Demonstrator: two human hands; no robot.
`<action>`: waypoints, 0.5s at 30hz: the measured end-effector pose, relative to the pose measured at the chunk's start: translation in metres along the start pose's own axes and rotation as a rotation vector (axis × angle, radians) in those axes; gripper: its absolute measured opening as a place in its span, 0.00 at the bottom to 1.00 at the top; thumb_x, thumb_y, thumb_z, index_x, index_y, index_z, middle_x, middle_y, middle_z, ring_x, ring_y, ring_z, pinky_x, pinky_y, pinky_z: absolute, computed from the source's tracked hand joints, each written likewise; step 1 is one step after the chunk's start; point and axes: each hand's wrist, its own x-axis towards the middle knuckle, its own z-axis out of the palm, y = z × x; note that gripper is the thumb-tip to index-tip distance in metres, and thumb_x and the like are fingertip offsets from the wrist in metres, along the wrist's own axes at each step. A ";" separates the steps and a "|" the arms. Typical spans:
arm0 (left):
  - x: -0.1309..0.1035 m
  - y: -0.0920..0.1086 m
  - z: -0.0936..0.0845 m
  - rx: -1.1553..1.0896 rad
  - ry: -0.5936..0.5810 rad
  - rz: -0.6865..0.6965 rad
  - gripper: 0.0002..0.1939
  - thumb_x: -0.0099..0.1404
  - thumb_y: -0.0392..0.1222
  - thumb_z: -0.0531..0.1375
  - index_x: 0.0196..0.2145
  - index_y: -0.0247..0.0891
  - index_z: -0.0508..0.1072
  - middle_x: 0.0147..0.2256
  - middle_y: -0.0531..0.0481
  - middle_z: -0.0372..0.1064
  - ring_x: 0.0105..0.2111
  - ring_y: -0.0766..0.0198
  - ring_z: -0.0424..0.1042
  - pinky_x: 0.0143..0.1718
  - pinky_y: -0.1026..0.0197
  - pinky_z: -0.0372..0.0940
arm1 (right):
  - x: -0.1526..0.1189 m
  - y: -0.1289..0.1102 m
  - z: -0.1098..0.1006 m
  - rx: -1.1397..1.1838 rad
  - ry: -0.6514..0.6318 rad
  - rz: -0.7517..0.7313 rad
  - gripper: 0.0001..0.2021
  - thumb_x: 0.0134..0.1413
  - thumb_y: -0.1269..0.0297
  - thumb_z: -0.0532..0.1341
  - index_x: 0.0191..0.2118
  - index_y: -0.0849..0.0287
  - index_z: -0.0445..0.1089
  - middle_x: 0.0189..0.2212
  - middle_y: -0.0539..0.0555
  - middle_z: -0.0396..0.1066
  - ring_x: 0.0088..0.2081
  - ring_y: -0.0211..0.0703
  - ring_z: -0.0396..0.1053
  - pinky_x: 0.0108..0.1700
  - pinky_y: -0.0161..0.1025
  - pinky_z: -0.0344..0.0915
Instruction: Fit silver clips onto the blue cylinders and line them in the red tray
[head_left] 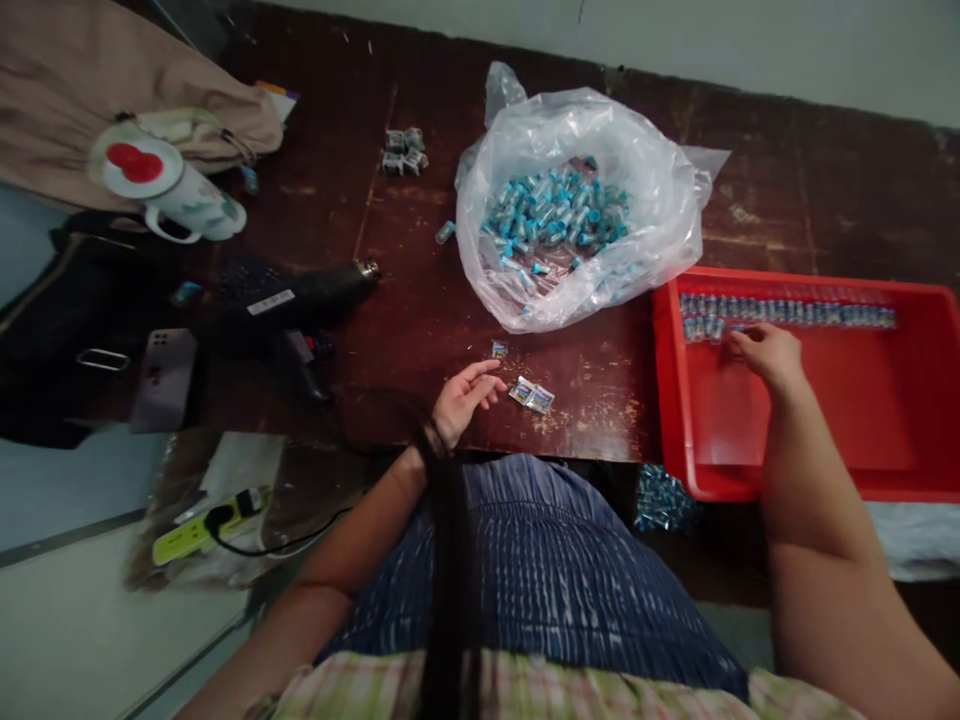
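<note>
My right hand (772,355) is inside the red tray (840,400), thumb and fingers pinched on a small vial (738,328) at the end of a short second row. Behind it, a long row of vials (787,310) lines the tray's far wall. My left hand (465,400) lies on the table near its front edge, its fingers apart and holding nothing. Just beyond those fingertips is a small printed packet (499,349), and to their right lie two more printed packets (532,395). A clear plastic bag (660,190) stands open, with many blue-capped vials (559,210) inside.
One loose vial (445,232) lies left of the bag. Several small wrapped pieces (405,152) sit farther back. On the left are a black heat gun (300,300), a phone (163,380), a lidded mug (195,200) and a black bag (82,320). A green power strip (191,535) is below.
</note>
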 end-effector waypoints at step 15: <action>0.009 -0.005 -0.032 0.287 0.263 0.142 0.11 0.65 0.35 0.68 0.46 0.34 0.83 0.39 0.45 0.82 0.38 0.63 0.77 0.45 0.63 0.69 | -0.184 -0.241 0.112 0.126 -0.539 -1.026 0.06 0.69 0.65 0.66 0.46 0.57 0.81 0.46 0.61 0.81 0.44 0.51 0.74 0.49 0.44 0.69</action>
